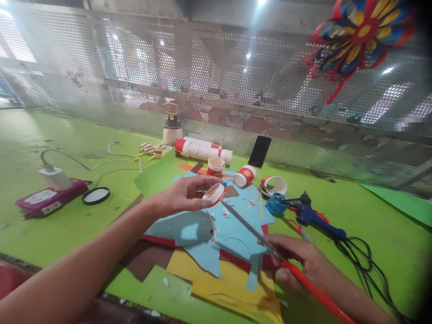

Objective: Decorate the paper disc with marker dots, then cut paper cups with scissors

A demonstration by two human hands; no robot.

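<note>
Inspector: Left hand (184, 194)?

Clerk: Fingers pinched on one paper cup ring (214, 194), raised above the blue paper sheets (236, 225).

Inspector: Right hand (299, 261)?

Clerk: Closed around one pair of red-handled scissors (270, 247), blades pointing towards the ring, tip just beside it.

Inspector: Cup count?

Clerk: Three loose paper cups (245, 175) behind the sheets, one upright, two lying; one sleeve of stacked cups (203, 150) lying behind them. One blue glue gun (315, 216) lies right, on the green table (67, 225).
</note>
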